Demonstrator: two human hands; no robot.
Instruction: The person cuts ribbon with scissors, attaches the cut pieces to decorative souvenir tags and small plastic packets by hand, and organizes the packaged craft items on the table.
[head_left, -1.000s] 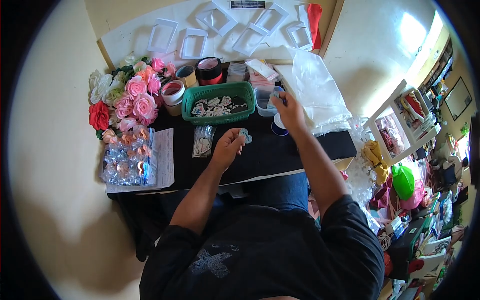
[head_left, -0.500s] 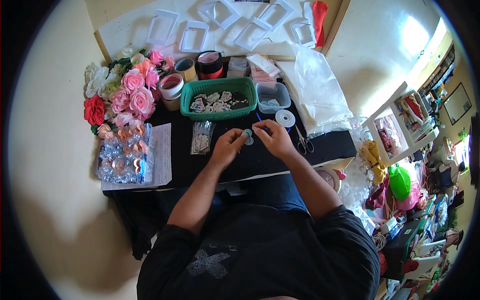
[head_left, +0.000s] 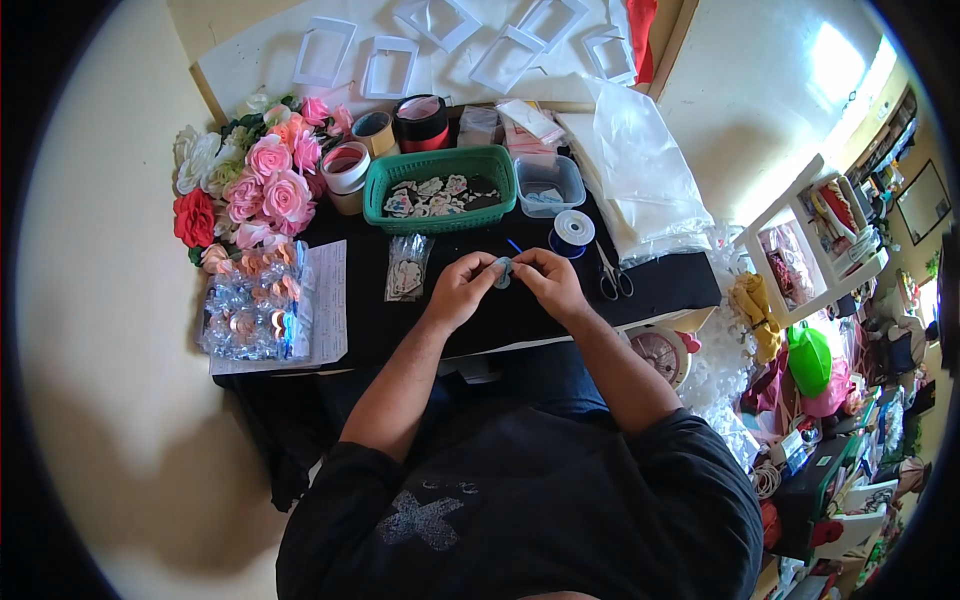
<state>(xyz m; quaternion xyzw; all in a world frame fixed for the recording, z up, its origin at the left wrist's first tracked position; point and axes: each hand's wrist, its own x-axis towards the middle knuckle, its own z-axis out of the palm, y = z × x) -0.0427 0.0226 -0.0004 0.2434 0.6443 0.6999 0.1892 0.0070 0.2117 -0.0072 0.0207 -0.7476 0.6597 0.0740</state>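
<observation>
A small light-blue cut-out piece [head_left: 503, 274] is between my two hands, over the black cloth near the table's front. My left hand [head_left: 464, 292] pinches it from the left. The fingertips of my right hand [head_left: 551, 284] are closed at its upper right edge; any thread there is too fine to see. Left of my hands lies a clear bag [head_left: 406, 278] of printed cut-outs. A spool [head_left: 572, 232] with a white top and blue winding stands beyond my right hand, and scissors [head_left: 613, 276] lie beside it. A thin blue stick [head_left: 515, 246] lies just beyond my fingers.
A green basket [head_left: 372, 200] holds printed cut-outs; a clear tub [head_left: 573, 182] holds light-blue pieces. Tape rolls [head_left: 346, 168], artificial flowers [head_left: 265, 190], and a filled clear pack [head_left: 255, 310] on a paper sheet [head_left: 326, 300] are left. Plastic sheets [head_left: 650, 170] lie right; white frames [head_left: 390, 66] behind.
My right hand has come down and left, and its fingertips now meet the light-blue piece beside my left fingers. The view has shifted slightly.
</observation>
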